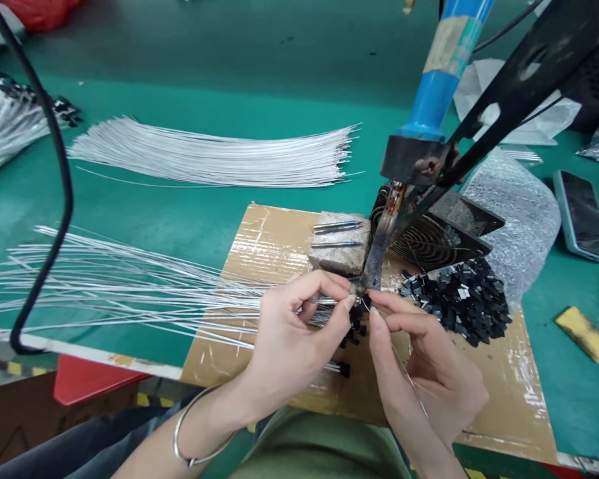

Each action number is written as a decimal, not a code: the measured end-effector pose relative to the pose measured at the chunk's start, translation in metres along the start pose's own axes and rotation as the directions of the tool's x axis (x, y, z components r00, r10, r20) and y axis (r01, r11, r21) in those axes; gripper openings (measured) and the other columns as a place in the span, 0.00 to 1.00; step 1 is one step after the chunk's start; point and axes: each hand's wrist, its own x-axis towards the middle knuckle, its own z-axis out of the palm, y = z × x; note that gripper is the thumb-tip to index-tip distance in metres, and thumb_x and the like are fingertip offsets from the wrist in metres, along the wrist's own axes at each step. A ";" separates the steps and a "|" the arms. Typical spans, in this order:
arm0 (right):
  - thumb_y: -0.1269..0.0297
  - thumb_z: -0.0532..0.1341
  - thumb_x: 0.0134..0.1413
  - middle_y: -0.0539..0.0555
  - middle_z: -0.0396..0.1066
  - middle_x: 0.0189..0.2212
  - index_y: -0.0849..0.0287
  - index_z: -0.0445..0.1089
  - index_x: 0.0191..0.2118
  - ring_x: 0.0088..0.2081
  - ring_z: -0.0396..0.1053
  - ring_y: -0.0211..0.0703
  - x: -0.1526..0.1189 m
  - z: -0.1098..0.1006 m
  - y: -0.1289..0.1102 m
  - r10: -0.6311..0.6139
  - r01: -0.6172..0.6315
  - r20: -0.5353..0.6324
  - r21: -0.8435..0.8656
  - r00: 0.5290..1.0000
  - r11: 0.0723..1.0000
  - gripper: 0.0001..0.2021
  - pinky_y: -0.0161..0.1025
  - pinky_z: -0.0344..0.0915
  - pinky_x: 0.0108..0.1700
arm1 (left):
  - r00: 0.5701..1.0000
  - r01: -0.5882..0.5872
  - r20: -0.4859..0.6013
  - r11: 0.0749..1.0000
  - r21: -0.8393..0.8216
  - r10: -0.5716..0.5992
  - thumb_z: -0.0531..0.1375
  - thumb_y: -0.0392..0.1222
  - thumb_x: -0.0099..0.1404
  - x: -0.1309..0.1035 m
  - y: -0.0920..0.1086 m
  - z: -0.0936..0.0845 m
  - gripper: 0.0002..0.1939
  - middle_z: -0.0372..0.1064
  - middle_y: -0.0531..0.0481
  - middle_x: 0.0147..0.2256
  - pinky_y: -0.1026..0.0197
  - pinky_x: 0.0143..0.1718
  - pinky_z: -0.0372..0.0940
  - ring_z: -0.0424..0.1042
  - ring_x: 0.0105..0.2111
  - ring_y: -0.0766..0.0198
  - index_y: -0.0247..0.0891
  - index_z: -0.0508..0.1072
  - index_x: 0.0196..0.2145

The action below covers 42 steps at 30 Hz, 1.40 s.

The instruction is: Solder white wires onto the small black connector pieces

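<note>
Beneath the tip of a blue-handled soldering iron, my two hands almost meet. My left hand is closed in a pinch, with a thin white wire seeming to run through it; the held end is too small to make out. Between thumb and fingers of my right hand is a thin silvery solder wire, its tail curving down over the palm. Loose white wires fan out to the left from behind my left hand. Wires with black ends lie under the hands.
A metal bracket carries the iron over a cardboard sheet. Around it are a stone-like block with metal pins, a fan and a heap of small black parts. A wire bundle, phone and black cable are farther out.
</note>
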 end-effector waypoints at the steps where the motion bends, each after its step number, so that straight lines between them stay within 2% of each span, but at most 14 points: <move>1: 0.74 0.67 0.61 0.55 0.83 0.42 0.55 0.73 0.36 0.43 0.83 0.45 0.000 0.000 0.000 -0.003 0.003 0.005 -0.005 1.000 1.000 0.06 0.39 0.79 0.47 | 1.000 -0.004 -0.002 1.000 -0.001 0.004 0.64 0.35 0.63 0.000 0.000 0.000 0.07 0.79 0.50 0.32 0.61 0.22 0.55 0.72 0.28 0.64 0.39 0.76 0.27; 4: 0.75 0.67 0.61 0.56 0.83 0.43 0.55 0.73 0.37 0.43 0.83 0.46 0.000 -0.001 0.001 -0.015 0.016 0.043 -0.018 0.999 1.000 0.07 0.40 0.79 0.47 | 1.000 -0.015 -0.006 1.000 0.004 0.015 0.64 0.35 0.63 -0.002 0.000 0.000 0.07 0.80 0.49 0.32 0.61 0.24 0.56 0.73 0.29 0.63 0.40 0.76 0.27; 17: 0.74 0.67 0.60 0.54 0.84 0.40 0.55 0.75 0.34 0.40 0.83 0.44 0.000 0.003 0.001 -0.005 0.005 -0.036 -0.007 0.999 1.000 0.06 0.38 0.78 0.44 | 0.999 -0.047 -0.010 0.997 0.064 0.048 0.64 0.33 0.62 0.000 -0.002 0.001 0.07 0.79 0.51 0.31 0.63 0.21 0.53 0.67 0.24 0.67 0.39 0.76 0.26; 22: 0.71 0.66 0.63 0.54 0.83 0.42 0.55 0.73 0.34 0.44 0.82 0.42 -0.003 0.000 0.008 0.068 -0.068 0.003 0.032 0.998 0.997 0.06 0.37 0.76 0.49 | 1.000 -0.024 0.016 0.998 0.053 0.023 0.62 0.34 0.62 0.000 -0.006 0.001 0.08 0.79 0.50 0.30 0.64 0.25 0.60 0.74 0.30 0.63 0.39 0.75 0.26; 24: 0.68 0.68 0.63 0.52 0.82 0.37 0.56 0.74 0.38 0.39 0.81 0.41 -0.004 -0.008 0.013 0.114 -0.114 -0.062 0.004 0.991 0.993 0.03 0.36 0.75 0.44 | 0.999 -0.018 0.029 0.998 0.064 0.016 0.62 0.35 0.62 0.000 -0.009 0.000 0.07 0.80 0.49 0.30 0.63 0.28 0.63 0.75 0.31 0.62 0.39 0.75 0.26; 26: 0.63 0.69 0.63 0.48 0.77 0.27 0.56 0.76 0.41 0.27 0.75 0.37 -0.002 -0.021 0.020 0.183 -0.189 -0.183 -0.015 0.966 0.982 0.04 0.33 0.70 0.32 | 0.999 -0.011 0.031 0.997 0.079 0.009 0.62 0.35 0.61 0.000 -0.012 -0.003 0.07 0.80 0.48 0.31 0.63 0.29 0.64 0.76 0.31 0.61 0.38 0.75 0.25; 27: 0.61 0.67 0.65 0.48 0.75 0.25 0.57 0.76 0.39 0.26 0.73 0.37 -0.001 -0.030 0.024 0.230 -0.232 -0.209 0.015 0.951 0.973 0.06 0.34 0.69 0.31 | 0.999 -0.008 0.032 0.997 0.081 0.005 0.62 0.36 0.61 0.000 -0.014 -0.005 0.07 0.80 0.48 0.31 0.63 0.29 0.65 0.77 0.31 0.61 0.38 0.75 0.25; 28: 0.59 0.65 0.68 0.49 0.75 0.26 0.58 0.78 0.37 0.27 0.73 0.39 0.000 -0.040 0.029 0.283 -0.277 -0.217 0.057 0.934 0.959 0.09 0.36 0.69 0.32 | 0.999 -0.001 0.039 0.997 0.084 -0.002 0.62 0.36 0.61 0.001 -0.015 -0.007 0.06 0.81 0.48 0.31 0.63 0.29 0.66 0.77 0.31 0.61 0.38 0.75 0.25; 30: 0.55 0.60 0.70 0.56 0.80 0.35 0.61 0.79 0.40 0.34 0.77 0.46 0.003 -0.060 0.040 0.301 -0.266 -0.221 0.173 0.928 0.948 0.15 0.43 0.72 0.37 | 0.997 0.018 0.070 0.996 0.092 -0.024 0.63 0.36 0.60 0.002 -0.018 -0.012 0.06 0.81 0.47 0.31 0.63 0.29 0.67 0.78 0.30 0.61 0.38 0.75 0.25; 32: 0.51 0.52 0.74 0.60 0.81 0.41 0.61 0.79 0.42 0.38 0.79 0.51 0.007 -0.076 0.049 0.279 -0.251 -0.215 0.149 0.936 0.956 0.23 0.50 0.73 0.43 | 0.992 0.029 0.119 0.994 0.105 -0.041 0.63 0.36 0.59 0.005 -0.019 -0.018 0.06 0.81 0.47 0.30 0.62 0.30 0.68 0.79 0.31 0.60 0.38 0.75 0.25; 34: 0.52 0.45 0.76 0.59 0.82 0.41 0.59 0.80 0.41 0.43 0.79 0.53 0.011 -0.082 0.054 0.166 -0.178 -0.122 -0.103 0.979 0.979 0.27 0.54 0.71 0.51 | 0.983 0.023 0.177 0.994 0.106 -0.041 0.63 0.37 0.59 0.009 -0.019 -0.023 0.06 0.80 0.48 0.29 0.61 0.32 0.70 0.79 0.31 0.59 0.38 0.75 0.24; 36: 0.55 0.47 0.76 0.58 0.82 0.46 0.56 0.79 0.42 0.53 0.77 0.53 0.018 -0.078 0.056 0.001 0.033 0.106 -0.324 0.994 0.945 0.24 0.53 0.69 0.57 | 0.970 0.004 0.240 0.995 0.101 -0.028 0.63 0.37 0.59 0.015 -0.019 -0.026 0.06 0.80 0.47 0.29 0.61 0.33 0.70 0.79 0.31 0.59 0.38 0.75 0.24; 39: 0.63 0.52 0.75 0.56 0.79 0.53 0.55 0.74 0.47 0.63 0.71 0.51 0.027 -0.064 0.058 -0.155 0.290 0.369 -0.345 0.916 0.893 0.13 0.53 0.67 0.65 | 0.949 -0.026 0.316 0.994 0.110 -0.010 0.63 0.36 0.58 0.022 -0.020 -0.026 0.06 0.80 0.47 0.28 0.61 0.31 0.68 0.77 0.29 0.60 0.38 0.75 0.24; 42: 0.66 0.53 0.73 0.59 0.78 0.55 0.56 0.72 0.51 0.64 0.69 0.51 0.029 -0.058 0.063 -0.212 0.408 0.463 -0.376 0.861 0.832 0.11 0.56 0.68 0.65 | 0.927 -0.025 0.375 0.997 0.075 -0.005 0.63 0.37 0.57 0.025 -0.023 -0.025 0.05 0.80 0.47 0.27 0.62 0.30 0.67 0.77 0.28 0.60 0.37 0.75 0.24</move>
